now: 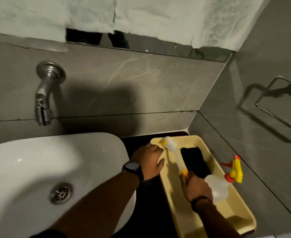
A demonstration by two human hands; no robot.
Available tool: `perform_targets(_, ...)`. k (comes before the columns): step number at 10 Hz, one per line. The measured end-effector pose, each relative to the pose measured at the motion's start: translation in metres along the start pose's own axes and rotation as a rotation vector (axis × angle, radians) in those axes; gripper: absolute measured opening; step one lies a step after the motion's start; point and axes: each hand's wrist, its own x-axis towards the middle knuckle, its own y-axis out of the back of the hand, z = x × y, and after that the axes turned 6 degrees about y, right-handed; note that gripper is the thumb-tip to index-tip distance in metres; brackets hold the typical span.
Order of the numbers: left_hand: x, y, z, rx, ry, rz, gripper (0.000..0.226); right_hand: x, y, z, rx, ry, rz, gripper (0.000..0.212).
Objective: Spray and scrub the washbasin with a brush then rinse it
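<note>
Head view: right hand [197, 187] around brush [173, 152]

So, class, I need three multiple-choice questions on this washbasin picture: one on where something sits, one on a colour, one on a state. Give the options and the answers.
1. Where does the spray bottle lie?
A. in the yellow tray
B. in the washbasin
C. on the tap

2. What colour is the cloth in the tray?
A. white
B. black
C. red

3. What is the right hand doing?
A. resting open on the wall
B. turning the tap
C. holding the brush by its handle end

Answers:
1. A, the bottle lies on its side inside the tray.
2. B, the folded cloth beside the brush is black.
3. C, its fingers close round the orange handle end, bristles pointing away.
</note>
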Motion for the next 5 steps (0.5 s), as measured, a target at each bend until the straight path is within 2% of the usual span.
perform_targets(1,0.012,-0.037,0.017,0.008,0.033,-0.068,0.042,0.007,-0.024,0.015,-0.038,0.052,-0.054,0.047)
perform_targets(2,0.029,-0.082,0.027,0.064,0.089,-0.162,0.049,0.02,-0.056,0.03,-0.1,0.119,-0.046,0.071)
perform_targets(3,0.031,-0.105,0.021,0.098,0.143,-0.24,0.062,0.025,-0.066,0.036,-0.098,0.117,-0.156,0.091)
perform_targets(4,0.024,-0.126,0.015,0.139,0.154,-0.339,0.073,0.024,-0.085,0.05,-0.103,0.122,-0.164,0.091)
perform_targets(5,0.023,-0.126,0.019,0.18,0.122,-0.372,0.073,0.025,-0.094,0.052,-0.109,0.164,-0.136,0.082)
